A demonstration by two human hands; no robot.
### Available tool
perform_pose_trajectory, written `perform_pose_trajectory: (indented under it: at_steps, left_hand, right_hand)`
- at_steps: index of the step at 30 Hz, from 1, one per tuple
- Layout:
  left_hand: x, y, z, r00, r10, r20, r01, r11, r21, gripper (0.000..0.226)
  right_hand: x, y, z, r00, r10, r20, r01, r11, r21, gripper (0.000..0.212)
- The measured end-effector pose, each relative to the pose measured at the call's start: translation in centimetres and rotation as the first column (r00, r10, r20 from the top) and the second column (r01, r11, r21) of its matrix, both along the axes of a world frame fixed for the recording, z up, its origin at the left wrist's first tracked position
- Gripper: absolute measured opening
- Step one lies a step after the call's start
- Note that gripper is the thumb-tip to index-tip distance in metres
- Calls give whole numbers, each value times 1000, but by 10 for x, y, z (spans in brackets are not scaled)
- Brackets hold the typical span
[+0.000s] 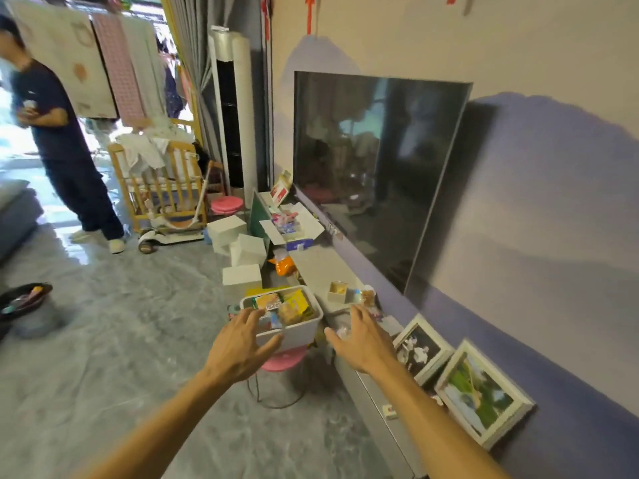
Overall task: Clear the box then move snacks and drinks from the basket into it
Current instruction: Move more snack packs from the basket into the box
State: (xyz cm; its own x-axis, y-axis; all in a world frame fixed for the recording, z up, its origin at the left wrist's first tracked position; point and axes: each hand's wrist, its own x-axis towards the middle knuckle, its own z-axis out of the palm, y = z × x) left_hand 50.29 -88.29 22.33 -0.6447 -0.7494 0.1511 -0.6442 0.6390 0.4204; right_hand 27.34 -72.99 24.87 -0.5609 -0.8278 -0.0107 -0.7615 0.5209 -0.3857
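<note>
A white basket (304, 331) packed with snack packets (288, 305) stands on a pink stool (283, 363) in front of the low TV cabinet (320, 267). My left hand (238, 345) is stretched out at the basket's near left corner, fingers spread, holding nothing. My right hand (359, 337) reaches forward just right of the basket, over the cabinet edge, fingers apart and empty. Farther along the cabinet sits an open white box (313, 224) with colourful items inside. An orange snack bag (285, 266) lies between the box and the basket.
A big TV (373, 174) hangs above the cabinet. Picture frames (480, 392) lean on the wall at right. White foam boxes (242, 250) sit on the floor left of the cabinet. A person (58, 140) stands at far left, by a wooden crib (162, 188).
</note>
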Motion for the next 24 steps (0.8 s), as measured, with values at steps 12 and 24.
perform_pose_trajectory:
  at_steps: [12,24]
  left_hand:
    - [-48,-168,-53,984,112,139,-123,989,77,98]
    - [-126,-315,-108,957,147,251,-201,958,204,106]
  right_hand:
    - [-78,-208,-56,988,142,67,-147,985,86,82]
    - [-160,-380,-129,967,208,149,-241,937,254,78]
